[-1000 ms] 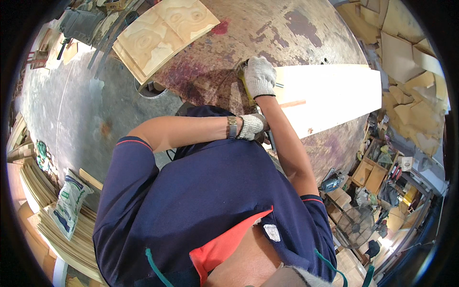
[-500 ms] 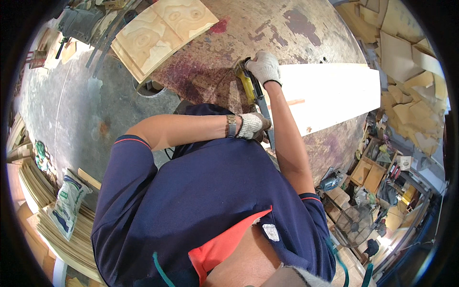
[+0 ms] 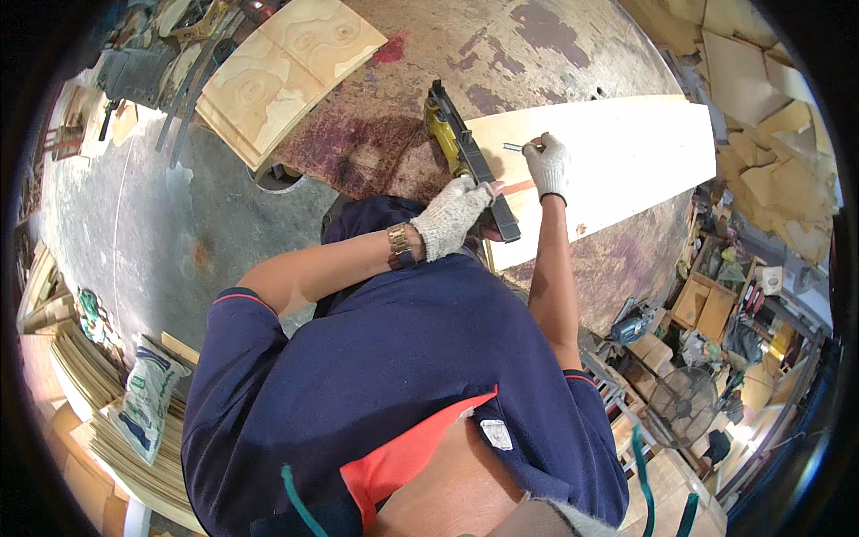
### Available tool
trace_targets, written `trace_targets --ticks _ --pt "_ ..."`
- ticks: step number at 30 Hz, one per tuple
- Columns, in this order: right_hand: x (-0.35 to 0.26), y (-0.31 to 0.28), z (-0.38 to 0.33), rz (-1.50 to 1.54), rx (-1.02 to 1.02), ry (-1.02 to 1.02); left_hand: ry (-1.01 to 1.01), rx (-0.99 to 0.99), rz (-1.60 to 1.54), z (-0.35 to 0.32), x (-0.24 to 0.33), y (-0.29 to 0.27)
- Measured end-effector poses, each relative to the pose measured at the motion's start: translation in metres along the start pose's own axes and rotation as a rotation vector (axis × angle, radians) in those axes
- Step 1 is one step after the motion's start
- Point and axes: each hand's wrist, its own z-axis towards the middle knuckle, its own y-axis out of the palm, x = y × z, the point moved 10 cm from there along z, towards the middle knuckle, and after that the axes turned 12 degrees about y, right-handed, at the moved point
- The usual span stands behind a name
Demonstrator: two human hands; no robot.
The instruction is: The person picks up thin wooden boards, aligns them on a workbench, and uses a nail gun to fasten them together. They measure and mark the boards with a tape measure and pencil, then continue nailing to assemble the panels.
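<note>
A yellow and black nail gun (image 3: 459, 148) lies tilted over the left end of a pale board. My left hand (image 3: 455, 217), in a knitted white glove, is closed around its lower part near the long black magazine. Just to the right of the gun, above the board (image 3: 626, 148), my gloved right hand (image 3: 548, 166) pinches a short silvery metal strip (image 3: 512, 147). The strip points left toward the gun without touching it. A reddish-brown streak (image 3: 515, 188) shows on the board between the gun and my right hand.
The board rests on a worn, paint-stained table (image 3: 403, 98). A stack of wood panels (image 3: 291, 76) lies at its far left edge. Floor-side clutter at right includes a fan (image 3: 684, 403) and a blue power tool (image 3: 633, 324). Sheet offcuts (image 3: 778, 152) pile up at far right.
My right hand has left the far end of the nail gun, moved right and nearer, and now shows the metal strip. The gun has turned, and my left hand has shifted its hold.
</note>
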Motion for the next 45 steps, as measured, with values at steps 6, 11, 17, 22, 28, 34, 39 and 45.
trace_targets --ticks 6,11,17,22,28,34,39,45 --pt "0.025 0.021 -0.011 -0.044 0.089 -0.136 -0.267 -0.06 -0.094 -0.009 -0.032 0.01" --pt "0.021 0.039 -0.011 -0.109 0.028 -0.188 -0.453 -0.081 -0.245 -0.012 -0.056 0.013" --pt "0.006 0.028 -0.024 0.11 -0.061 -0.069 -0.564 0.002 -0.187 -0.012 -0.075 0.002" --pt "-0.06 -0.006 -0.082 0.37 -0.266 -0.139 -0.586 -0.007 -0.299 -0.008 -0.085 0.006" --pt "-0.108 -0.014 -0.109 0.116 -0.204 -0.144 -0.574 -0.011 -0.188 -0.006 -0.086 0.003" --pt "-0.125 0.0 -0.109 -0.011 -0.14 -0.19 -0.501 0.023 -0.179 -0.004 -0.079 -0.002" --pt "-0.1 -0.027 -0.106 0.251 0.046 -0.27 -0.426 -0.073 -0.186 -0.005 -0.071 0.007" --pt "0.024 -0.002 -0.089 0.081 -0.086 0.053 -0.146 -0.097 -0.034 0.002 -0.036 0.008"
